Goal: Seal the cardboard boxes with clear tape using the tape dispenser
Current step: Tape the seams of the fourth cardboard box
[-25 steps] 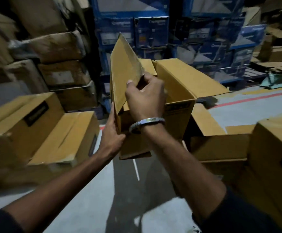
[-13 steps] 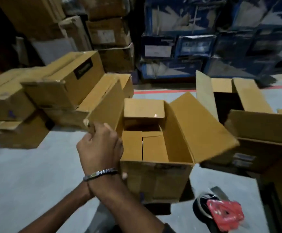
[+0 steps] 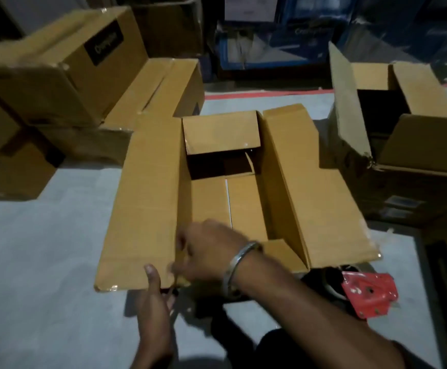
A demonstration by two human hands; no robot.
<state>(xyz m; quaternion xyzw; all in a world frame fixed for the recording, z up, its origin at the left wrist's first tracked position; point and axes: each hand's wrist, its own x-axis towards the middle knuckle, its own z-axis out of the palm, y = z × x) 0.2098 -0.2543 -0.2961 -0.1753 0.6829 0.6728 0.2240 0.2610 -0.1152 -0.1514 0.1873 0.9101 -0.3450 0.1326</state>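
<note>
An open cardboard box (image 3: 246, 206) stands on the grey floor with its long flaps spread outward. My left hand (image 3: 154, 299) grips the near end of the left flap (image 3: 142, 198), thumb on top. My right hand (image 3: 209, 253), with a metal bangle at the wrist, reaches across the near edge. Its blurred fingers curl on the box's near-left corner. The red tape dispenser (image 3: 369, 291) with its roll of tape lies on the floor by the box's near-right corner, untouched.
Closed brown boxes (image 3: 65, 73) are stacked at the left, and one (image 3: 158, 94) lies flat behind the open box. Another open box (image 3: 414, 145) stands at the right. Blue cartons (image 3: 283, 35) line the back, beyond a red floor line (image 3: 257, 95).
The box, held up in both hands a second ago, now sits on the floor. Its left flap has swung outward. My right hand moved down to the near-left corner.
</note>
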